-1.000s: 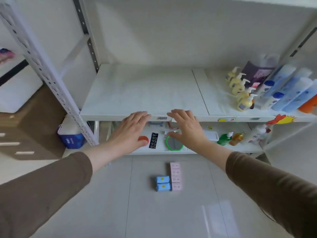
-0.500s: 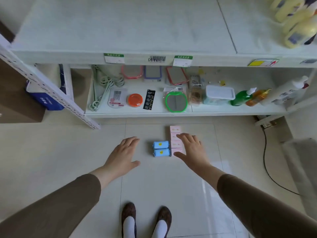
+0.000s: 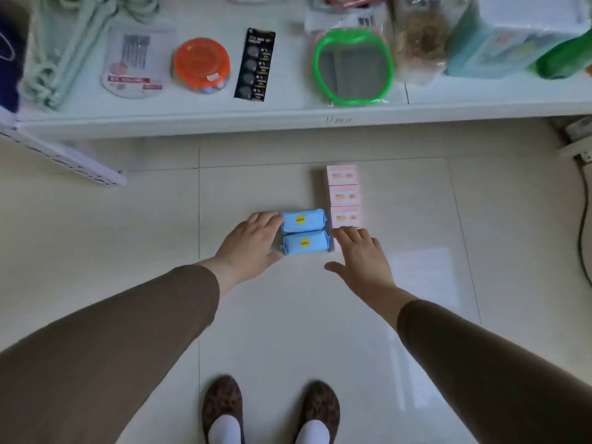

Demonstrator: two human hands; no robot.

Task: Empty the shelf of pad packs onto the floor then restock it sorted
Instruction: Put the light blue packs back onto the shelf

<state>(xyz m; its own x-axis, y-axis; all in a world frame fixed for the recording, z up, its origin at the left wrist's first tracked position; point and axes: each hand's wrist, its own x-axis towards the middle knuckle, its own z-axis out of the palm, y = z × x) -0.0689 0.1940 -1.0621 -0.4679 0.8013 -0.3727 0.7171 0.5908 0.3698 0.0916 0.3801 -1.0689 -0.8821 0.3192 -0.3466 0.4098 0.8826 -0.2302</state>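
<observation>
Two blue pad packs with yellow stickers lie side by side on the floor tiles. A row of pink pad packs runs beside them on the right. My left hand is spread, its fingertips touching the left ends of the blue packs. My right hand hovers flat with fingers apart over the nearest pink pack, which it partly hides. Neither hand grips anything.
The low shelf ahead carries an orange-lidded jar, a black battery card, a green-rimmed mirror, green cord and a green bottle. A slanted rack post stands left. A cable runs at right. My feet are below.
My view dropped from the bare upper shelf to the floor. Both hands came down from the shelf edge and now reach the packs on the tiles.
</observation>
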